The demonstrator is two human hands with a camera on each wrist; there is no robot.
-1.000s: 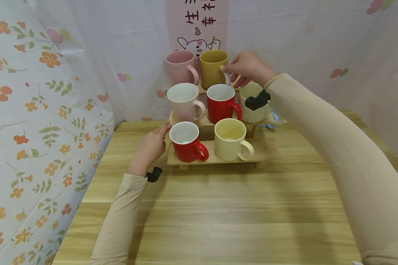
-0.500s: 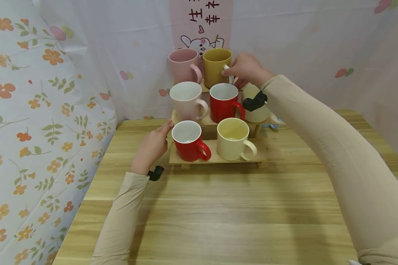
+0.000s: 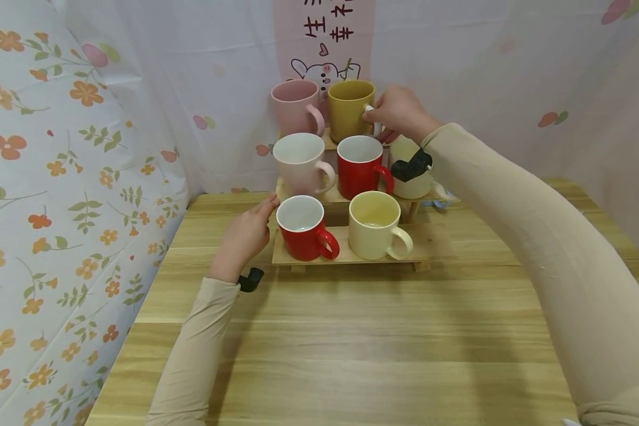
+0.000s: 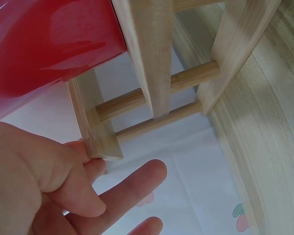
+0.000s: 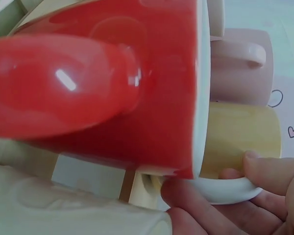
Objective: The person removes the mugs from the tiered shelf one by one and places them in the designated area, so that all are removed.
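My right hand (image 3: 402, 112) pinches the white handle (image 5: 225, 190) of a mustard-yellow mug (image 3: 348, 115) on the rack's top tier. In the right wrist view, thumb and fingers close on that handle from either side. Left of it stands a pink mug (image 3: 294, 109), handle turned toward the yellow one. My left hand (image 3: 245, 236) touches the left end of the middle tier of the wooden rack (image 3: 431, 242). In the left wrist view some fingertips meet the board's corner (image 4: 105, 147), while other fingers stretch out past it.
The middle tier carries a pale pink mug (image 3: 298, 163), a red mug (image 3: 359, 168) and a cream mug (image 3: 412, 180), partly covered by my right wrist. On the bottom tier stand another red mug (image 3: 300, 231) and a light yellow mug (image 3: 370, 231). Curtain cloth (image 3: 484, 71) hangs behind.
The mustard-yellow mug and my right hand have shifted slightly right, widening the gap to the pink mug. My left hand stays at the rack's end. The head view has shifted a little.
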